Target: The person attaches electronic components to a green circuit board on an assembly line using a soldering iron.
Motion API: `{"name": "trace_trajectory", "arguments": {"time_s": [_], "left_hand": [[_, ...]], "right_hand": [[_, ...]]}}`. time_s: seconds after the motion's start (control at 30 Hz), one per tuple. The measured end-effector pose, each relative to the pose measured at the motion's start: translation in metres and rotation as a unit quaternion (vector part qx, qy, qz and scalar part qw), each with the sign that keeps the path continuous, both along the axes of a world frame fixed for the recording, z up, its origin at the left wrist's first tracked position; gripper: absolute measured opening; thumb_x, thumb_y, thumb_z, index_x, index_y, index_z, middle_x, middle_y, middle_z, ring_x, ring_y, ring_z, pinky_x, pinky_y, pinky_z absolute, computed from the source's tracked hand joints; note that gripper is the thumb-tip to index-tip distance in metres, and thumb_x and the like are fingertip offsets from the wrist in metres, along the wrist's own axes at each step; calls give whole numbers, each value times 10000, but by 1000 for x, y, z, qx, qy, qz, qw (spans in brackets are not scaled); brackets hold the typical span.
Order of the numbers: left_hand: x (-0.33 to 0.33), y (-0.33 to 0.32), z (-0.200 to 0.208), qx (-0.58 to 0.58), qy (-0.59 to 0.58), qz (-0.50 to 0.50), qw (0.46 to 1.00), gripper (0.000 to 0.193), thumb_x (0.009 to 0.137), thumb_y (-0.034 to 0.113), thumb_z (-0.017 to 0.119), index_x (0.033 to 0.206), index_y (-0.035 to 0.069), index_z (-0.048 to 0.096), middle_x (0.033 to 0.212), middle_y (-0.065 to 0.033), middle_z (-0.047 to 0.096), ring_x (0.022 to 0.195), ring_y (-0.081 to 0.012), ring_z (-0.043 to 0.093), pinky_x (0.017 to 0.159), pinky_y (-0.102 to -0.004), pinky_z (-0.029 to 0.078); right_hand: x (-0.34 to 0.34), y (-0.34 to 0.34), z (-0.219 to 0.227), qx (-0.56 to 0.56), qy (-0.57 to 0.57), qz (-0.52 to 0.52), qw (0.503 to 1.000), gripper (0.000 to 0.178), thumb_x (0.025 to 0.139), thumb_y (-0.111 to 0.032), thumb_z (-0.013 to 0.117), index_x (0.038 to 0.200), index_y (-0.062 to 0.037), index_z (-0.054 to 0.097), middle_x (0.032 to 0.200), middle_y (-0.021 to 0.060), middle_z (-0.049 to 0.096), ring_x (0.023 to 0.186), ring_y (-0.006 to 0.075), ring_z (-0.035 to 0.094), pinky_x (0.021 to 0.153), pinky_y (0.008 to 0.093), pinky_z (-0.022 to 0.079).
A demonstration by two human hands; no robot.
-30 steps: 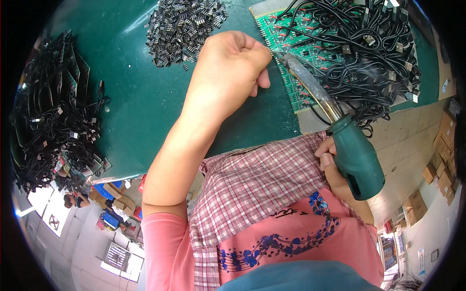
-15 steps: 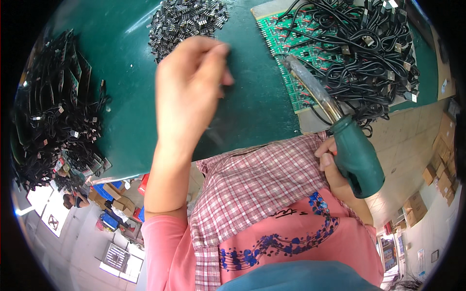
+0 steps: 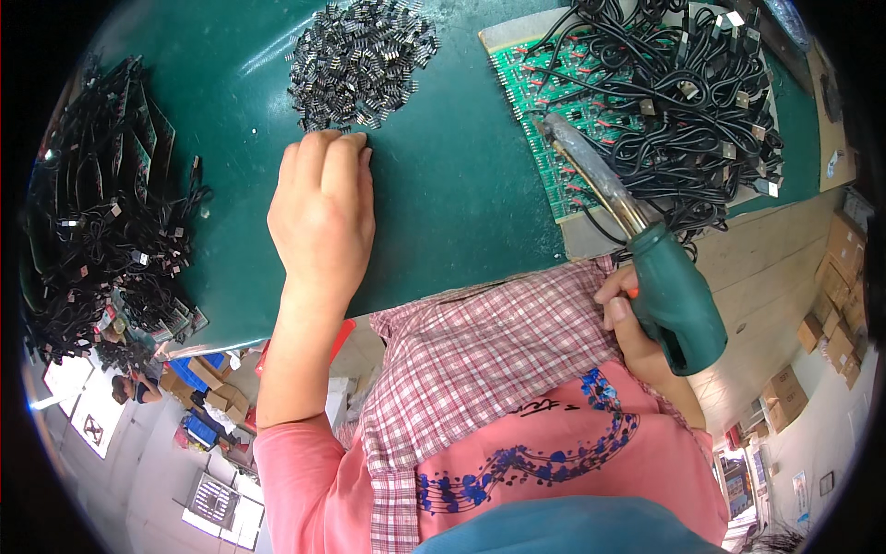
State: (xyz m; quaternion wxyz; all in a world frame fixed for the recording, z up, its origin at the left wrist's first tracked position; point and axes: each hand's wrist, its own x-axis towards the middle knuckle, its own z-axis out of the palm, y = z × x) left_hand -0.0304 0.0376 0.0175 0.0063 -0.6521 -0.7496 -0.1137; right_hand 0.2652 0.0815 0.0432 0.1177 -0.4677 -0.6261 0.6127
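My left hand is at the near edge of a heap of small black pin connectors on the green table. Its fingers are bent down and pressed together; their tips and anything pinched there are hidden. My right hand grips a green-handled soldering gun beside the apron. The gun's metal barrel points up and left over a panel of green circuit boards. A tangle of black cables with metal USB plugs covers much of that panel.
Stacked boards with black cables fill the table's left side. The green table lies between the two groups, its front edge against the checked apron. Cardboard boxes stand on the floor at right. Another person is far off at left.
My left hand has moved left and back from over the heap's near right side to the near edge, and its fingers now point down. The soldering gun stays nearly still in my right hand.
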Motion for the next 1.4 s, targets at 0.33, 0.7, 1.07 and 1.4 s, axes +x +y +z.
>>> {"name": "trace_trajectory", "arguments": {"time_s": [0.33, 0.7, 1.07, 1.4], "left_hand": [[-10, 1, -5, 60, -287, 135, 947, 101, 817, -13, 642, 872, -5, 557, 787, -51, 582, 682, -116, 543, 645, -244, 467], [4, 10, 8, 23, -577, 233, 783, 162, 914, 68, 569, 1043, -27, 594, 885, -62, 632, 765, -90, 576, 687, -214, 457], [-1, 14, 11, 33, -666, 229, 709, 137, 885, 37, 579, 1005, -24, 604, 922, -107, 660, 803, -135, 625, 716, -238, 487], [16, 25, 6, 6, -731, 222, 645, 178, 895, 73, 583, 1035, -18, 644, 895, -87, 672, 775, -107, 618, 696, -216, 472]], "right_hand": [[21, 5, 0, 64, -49, 52, 995, 177, 783, -24, 617, 959, -11, 606, 835, 88, 646, 764, 247, 616, 708, 329, 483], [37, 154, 3, 408, 73, -283, 865, 158, 830, -85, 662, 949, -28, 576, 747, 47, 617, 550, 79, 509, 473, 204, 382], [6, 26, 40, -5, 22, -172, 985, 263, 838, -141, 626, 1047, 9, 567, 762, 57, 595, 606, 92, 508, 563, 231, 435], [12, 0, 3, -88, 32, -54, 994, 229, 875, -46, 570, 1066, -19, 447, 836, 119, 588, 611, 94, 477, 569, 229, 419]]}}
